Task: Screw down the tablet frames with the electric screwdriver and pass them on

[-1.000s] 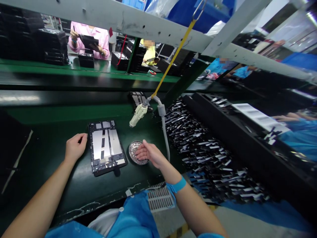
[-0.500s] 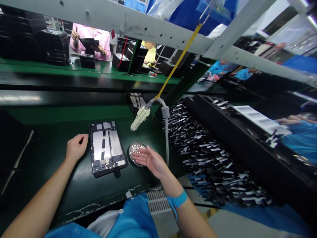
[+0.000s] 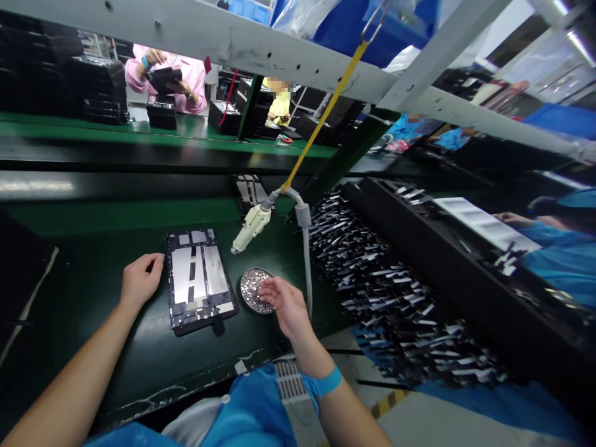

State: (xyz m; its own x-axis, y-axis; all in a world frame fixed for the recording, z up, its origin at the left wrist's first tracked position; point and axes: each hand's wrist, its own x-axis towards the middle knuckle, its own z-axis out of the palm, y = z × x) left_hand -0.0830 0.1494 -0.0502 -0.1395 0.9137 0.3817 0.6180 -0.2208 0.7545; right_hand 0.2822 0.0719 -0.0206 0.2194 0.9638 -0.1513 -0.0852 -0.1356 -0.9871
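Note:
An opened tablet (image 3: pixel 202 264) lies on the green bench, its silver battery cells and circuit boards exposed. At its upper left edge, my left hand (image 3: pixel 141 279) rests with fingers curled closed. Whether those fingertips pinch anything is hidden. My right hand (image 3: pixel 289 305) is over the right side of a round dish (image 3: pixel 254 288) full of small shiny metal pieces, which look like screws. Its fingers are loosely bent and apart, with nothing visible in them. Above the dish hangs a cream electric screwdriver (image 3: pixel 251 228), tip pointing down and left, touched by neither hand.
A yellow strap (image 3: pixel 326 118) and a grey cable (image 3: pixel 307 261) run to the screwdriver. Another opened tablet (image 3: pixel 250 191) lies farther back. Dense black and silver strips (image 3: pixel 386 279) fill the right side. Across the bench a person in pink (image 3: pixel 190 74) handles a dark device.
My right hand's fingers have bent from nearly straight to loosely curled over the dish. The screwdriver has swung slightly left and down. My left hand stays beside the tablet.

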